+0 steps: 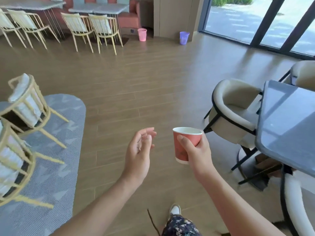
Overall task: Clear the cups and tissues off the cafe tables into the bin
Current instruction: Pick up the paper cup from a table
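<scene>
Over the wood floor [119,99], mid-frame: right hand [199,150] grips a red paper cup [185,145], white rim up, slightly tilted. Thumb lies across the near wall; fingers [202,138] curl round the far side. Cup is in the air, touching no surface.

Left hand [138,154] is just left of the cup, apart from it. Its fingers [148,133] are loosely bent and hold nothing.

Far beyond the fingers, by the far wall: pink bin [142,34] ahead of the left fingers, purple bin [184,37] ahead of the cup, both on the floor, well apart.

Right of the right-hand fingers: grey desk [286,126], beige armchair [235,109] at its edge. Left of the left-hand fingers: grey rug [59,133], yellow-framed chairs [25,103].
</scene>
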The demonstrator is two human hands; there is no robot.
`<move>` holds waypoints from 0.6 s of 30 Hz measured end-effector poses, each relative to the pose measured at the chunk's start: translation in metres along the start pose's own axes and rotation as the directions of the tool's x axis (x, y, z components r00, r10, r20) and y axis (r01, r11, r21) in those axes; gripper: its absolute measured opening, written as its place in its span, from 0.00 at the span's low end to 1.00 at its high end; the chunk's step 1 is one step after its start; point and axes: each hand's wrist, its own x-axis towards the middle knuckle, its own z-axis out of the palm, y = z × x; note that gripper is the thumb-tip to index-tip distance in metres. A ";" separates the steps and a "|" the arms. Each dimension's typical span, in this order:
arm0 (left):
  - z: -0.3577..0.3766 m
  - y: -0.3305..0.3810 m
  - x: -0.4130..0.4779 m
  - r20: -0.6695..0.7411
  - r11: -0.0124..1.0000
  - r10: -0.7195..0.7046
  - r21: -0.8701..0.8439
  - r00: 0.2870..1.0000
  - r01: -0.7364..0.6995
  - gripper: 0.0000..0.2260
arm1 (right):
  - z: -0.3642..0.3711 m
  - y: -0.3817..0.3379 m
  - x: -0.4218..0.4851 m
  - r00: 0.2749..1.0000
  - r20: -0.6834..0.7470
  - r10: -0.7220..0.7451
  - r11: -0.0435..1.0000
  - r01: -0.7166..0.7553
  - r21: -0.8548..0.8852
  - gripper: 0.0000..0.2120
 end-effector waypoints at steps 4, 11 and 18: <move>0.037 -0.025 0.094 0.025 1.000 -0.014 0.007 1.000 0.014 0.12 | 0.003 0.008 0.098 1.000 -0.003 0.006 1.000 -0.006 0.004 0.21; 0.127 -0.051 0.271 0.006 1.000 -0.017 0.013 1.000 0.017 0.12 | -0.009 -0.006 0.302 0.999 0.034 0.003 0.999 -0.004 0.039 0.21; 0.210 -0.046 0.425 -0.008 1.000 0.010 -0.026 1.000 -0.011 0.12 | -0.024 -0.047 0.472 0.997 0.076 0.008 0.993 -0.017 0.115 0.24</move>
